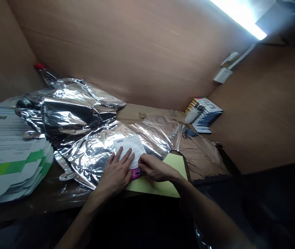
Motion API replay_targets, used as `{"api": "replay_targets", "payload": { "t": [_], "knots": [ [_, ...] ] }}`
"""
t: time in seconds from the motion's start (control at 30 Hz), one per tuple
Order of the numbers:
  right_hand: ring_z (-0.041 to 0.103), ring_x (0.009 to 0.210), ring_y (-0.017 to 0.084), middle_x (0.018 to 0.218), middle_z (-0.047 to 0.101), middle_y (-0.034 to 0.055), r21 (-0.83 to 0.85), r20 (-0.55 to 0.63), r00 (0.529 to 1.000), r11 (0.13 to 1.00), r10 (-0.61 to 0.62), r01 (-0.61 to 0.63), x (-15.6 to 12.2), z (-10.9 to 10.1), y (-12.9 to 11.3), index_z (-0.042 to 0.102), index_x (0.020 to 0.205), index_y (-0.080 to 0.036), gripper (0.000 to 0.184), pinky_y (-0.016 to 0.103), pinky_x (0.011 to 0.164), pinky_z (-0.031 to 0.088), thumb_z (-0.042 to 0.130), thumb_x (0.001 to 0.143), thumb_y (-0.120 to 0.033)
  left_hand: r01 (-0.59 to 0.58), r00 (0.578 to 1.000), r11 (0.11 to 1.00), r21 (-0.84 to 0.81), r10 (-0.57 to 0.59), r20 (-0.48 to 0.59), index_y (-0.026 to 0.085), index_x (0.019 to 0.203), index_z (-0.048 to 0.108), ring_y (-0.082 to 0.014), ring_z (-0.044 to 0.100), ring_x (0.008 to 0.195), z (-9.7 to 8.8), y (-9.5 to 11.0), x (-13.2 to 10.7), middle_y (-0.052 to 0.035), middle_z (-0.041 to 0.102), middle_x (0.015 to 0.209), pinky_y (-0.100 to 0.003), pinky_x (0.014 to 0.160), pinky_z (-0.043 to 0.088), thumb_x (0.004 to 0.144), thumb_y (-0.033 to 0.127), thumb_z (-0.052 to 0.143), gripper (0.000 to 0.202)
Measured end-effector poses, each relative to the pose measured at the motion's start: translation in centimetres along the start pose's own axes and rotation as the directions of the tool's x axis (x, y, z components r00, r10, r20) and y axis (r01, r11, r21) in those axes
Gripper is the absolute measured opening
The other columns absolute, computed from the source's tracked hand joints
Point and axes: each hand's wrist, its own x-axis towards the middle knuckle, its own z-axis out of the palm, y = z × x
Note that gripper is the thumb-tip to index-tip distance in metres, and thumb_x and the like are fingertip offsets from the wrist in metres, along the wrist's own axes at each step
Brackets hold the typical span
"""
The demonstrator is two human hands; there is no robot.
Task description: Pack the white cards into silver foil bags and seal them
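Though half hidden, magenta object (136, 174) by the right hand (155, 168), grip unclear; left hand (116, 173) open on white card (130, 147).

Prob. a small packing booth or workshop: brown wood-panel walls (126, 45) close in on the bench, w/ a strip light (238, 15) and wall socket (222, 75) high up beyond the hands (137, 169). Stack of printed card blanks (10, 155) sits left of the hands, silver foil sheets (85, 138) just under & beyond them, stacked printed cards (203, 116) far right.
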Motion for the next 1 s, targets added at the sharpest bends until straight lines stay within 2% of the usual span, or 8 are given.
{"api": "replay_targets", "payload": {
  "t": [0.2,0.47,0.57,0.67,0.73,0.8,0.93,1.0],
  "knots": [
    [0.051,0.070,0.015,0.082,0.062,0.0031,-0.193,0.051,0.991,0.975,0.120,-0.108,1.3,0.9,0.1,0.049,0.076,-0.020,0.021,0.027,0.065,0.034,0.049,0.097,-0.021,0.022,0.999,1.000,0.003,-0.022,0.043,0.023,0.153,0.052,-0.0383,0.024,0.158,-0.5,0.3,0.0,-0.0035,0.039,0.167,-0.061,0.123,0.029,0.092,0.025,0.052,0.061],
    [0.061,0.082,0.018,0.096,0.071,0.0080,-0.262,-0.095,0.982,0.948,0.162,-0.182,1.2,1.6,0.5,0.061,0.097,-0.018,0.008,0.028,0.071,0.036,0.057,0.095,-0.024,0.044,0.995,0.999,0.018,-0.046,0.083,0.024,0.155,0.050,-0.0364,0.021,0.159,-0.5,0.5,0.1,-0.0014,0.035,0.169,-0.060,0.125,0.025,0.094,0.029,0.050,0.061],
    [0.064,0.084,0.021,0.096,0.072,0.0101,-0.256,-0.269,0.922,0.902,0.280,-0.348,0.6,0.7,1.4,0.062,0.101,-0.018,0.021,0.030,0.071,0.038,0.052,0.101,-0.036,0.044,0.995,0.999,0.011,-0.044,0.085,0.024,0.155,0.049,-0.0366,0.021,0.159,-0.6,0.4,0.2,-0.0009,0.036,0.169,-0.060,0.125,0.026,0.094,0.029,0.050,0.062],
    [0.064,0.079,0.025,0.082,0.070,0.0097,-0.244,-0.273,0.885,0.862,0.377,-0.443,0.2,0.4,2.5,0.062,0.082,-0.019,0.036,0.032,0.067,0.038,0.060,0.095,-0.053,0.036,0.993,0.999,-0.011,-0.035,0.116,0.024,0.154,0.050,-0.0366,0.023,0.159,-1.1,0.2,0.4,-0.0017,0.037,0.168,-0.061,0.124,0.027,0.093,0.025,0.049,0.061],
    [0.062,0.071,0.022,0.073,0.066,0.0049,-0.058,-0.217,0.895,0.910,0.389,-0.410,0.2,1.0,3.2,0.059,0.076,-0.020,0.035,0.030,0.062,0.037,0.070,0.086,-0.052,0.028,0.992,0.999,-0.029,-0.024,0.124,0.022,0.155,0.048,-0.0362,0.024,0.158,-1.7,0.3,0.2,-0.0039,0.039,0.167,-0.061,0.124,0.030,0.093,0.024,0.049,0.062],
    [0.056,0.058,0.016,0.065,0.060,-0.0012,0.306,-0.152,0.895,0.881,0.420,-0.361,0.3,2.0,3.3,0.055,0.079,-0.021,0.034,0.026,0.055,0.036,0.071,0.084,-0.051,-0.021,0.997,1.000,-0.019,0.023,0.077,0.018,0.157,0.045,-0.0390,0.023,0.158,-2.2,0.6,-0.5,-0.0083,0.039,0.167,-0.063,0.123,0.031,0.095,0.034,0.053,0.065],
    [0.044,0.038,0.011,0.051,0.049,-0.0091,0.821,0.012,0.935,0.530,0.355,-0.212,-0.3,2.3,1.6,0.050,0.089,-0.023,0.048,0.022,0.041,0.031,0.068,0.081,-0.066,-0.145,0.968,0.989,-0.006,0.140,-0.207,0.020,0.153,0.051,-0.0379,0.042,0.149,-2.7,1.7,-2.9,-0.0124,0.053,0.158,-0.056,0.118,0.041,0.100,0.039,0.053,0.057],
    [0.051,0.042,0.012,0.058,0.057,-0.0049,0.868,-0.074,0.956,0.490,0.285,-0.079,-1.4,1.1,0.3,0.053,0.090,-0.021,0.052,0.022,0.042,0.035,0.066,0.083,-0.071,-0.117,0.937,0.984,-0.132,0.066,-0.343,0.026,0.144,0.059,-0.0289,0.060,0.133,-3.1,2.3,-3.8,-0.0098,0.064,0.147,-0.046,0.110,0.051,0.105,0.031,0.044,0.042]
  ]
}}
